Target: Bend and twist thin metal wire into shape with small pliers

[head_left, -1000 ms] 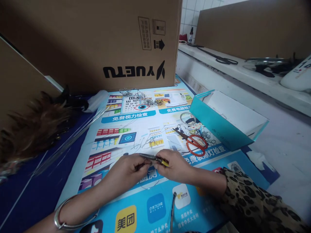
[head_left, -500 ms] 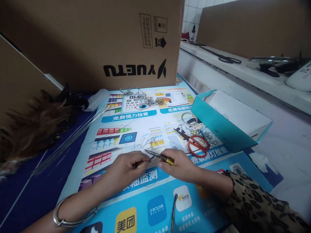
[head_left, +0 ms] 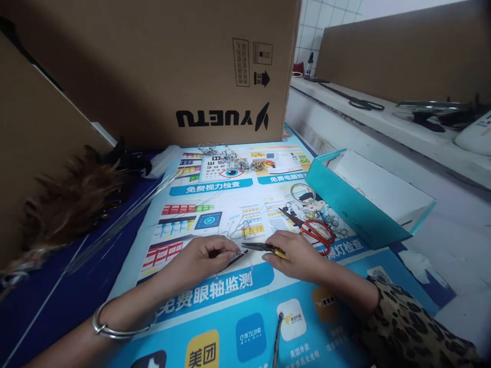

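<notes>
My right hand (head_left: 295, 255) is wrapped round a pair of pliers (head_left: 257, 246) with dark slim jaws and yellow handles, the tips pointing left. My left hand (head_left: 213, 258) pinches a thin piece of wire (head_left: 241, 253) between thumb and fingertips, its end poking out to the right. The jaw tips are close to that wire end; whether they touch cannot be made out. Scissors with red handles (head_left: 316, 232) lie beyond my right hand, beside a loose heap of small wire pieces (head_left: 330, 220). Fine wires (head_left: 245, 225) are scattered just past my left hand.
A printed blue-and-white sheet (head_left: 215, 322) covers the table. Tangled wire (head_left: 233, 159) lies before a large carton (head_left: 153, 66). An open teal box (head_left: 356, 209) stands right. Brown feathers (head_left: 72, 199) and long thin rods (head_left: 130, 214) lie left. A dark thin tool (head_left: 277, 337) lies in front.
The pliers have turned from slanting to nearly level, and their tips have drawn slightly away from my left fingers. The wire end now shows more clearly. The whole view has shifted slightly.
</notes>
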Motion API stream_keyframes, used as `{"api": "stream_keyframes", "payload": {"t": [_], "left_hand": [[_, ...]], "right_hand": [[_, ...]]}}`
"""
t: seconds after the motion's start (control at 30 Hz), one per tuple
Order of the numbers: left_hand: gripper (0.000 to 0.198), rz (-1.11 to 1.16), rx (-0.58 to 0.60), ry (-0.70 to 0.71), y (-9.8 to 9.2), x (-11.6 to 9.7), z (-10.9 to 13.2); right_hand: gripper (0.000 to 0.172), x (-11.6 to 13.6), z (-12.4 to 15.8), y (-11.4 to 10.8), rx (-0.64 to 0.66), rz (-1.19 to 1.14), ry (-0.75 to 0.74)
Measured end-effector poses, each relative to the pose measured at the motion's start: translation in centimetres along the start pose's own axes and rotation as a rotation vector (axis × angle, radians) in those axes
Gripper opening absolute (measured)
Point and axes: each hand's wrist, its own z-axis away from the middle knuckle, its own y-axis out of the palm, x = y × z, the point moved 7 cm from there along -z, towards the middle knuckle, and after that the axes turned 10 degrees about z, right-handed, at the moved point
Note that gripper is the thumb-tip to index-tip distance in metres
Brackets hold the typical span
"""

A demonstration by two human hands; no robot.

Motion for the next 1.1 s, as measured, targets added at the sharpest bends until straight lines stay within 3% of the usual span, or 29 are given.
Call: {"api": "stream_keyframes", "payload": {"t": [0.27, 0.73, 1.1], "left_hand": [[0.021, -0.040, 0.063, 0.023, 0.2, -0.2, -0.1], [0.021, -0.124, 0.174, 0.030, 0.6, -0.2, 0.1], [0.019, -0.098, 0.330, 0.035, 1.3, -0.2, 0.5]], "right_hand": [[0.025, 0.6, 0.1, 0.3, 0.040, 0.135, -0.046], [0.021, 1.4, 0.2, 0.3, 0.036, 0.144, -0.170], [0.019, 2.1, 0.3, 0.6, 0.050, 0.179, -0.257]]}}
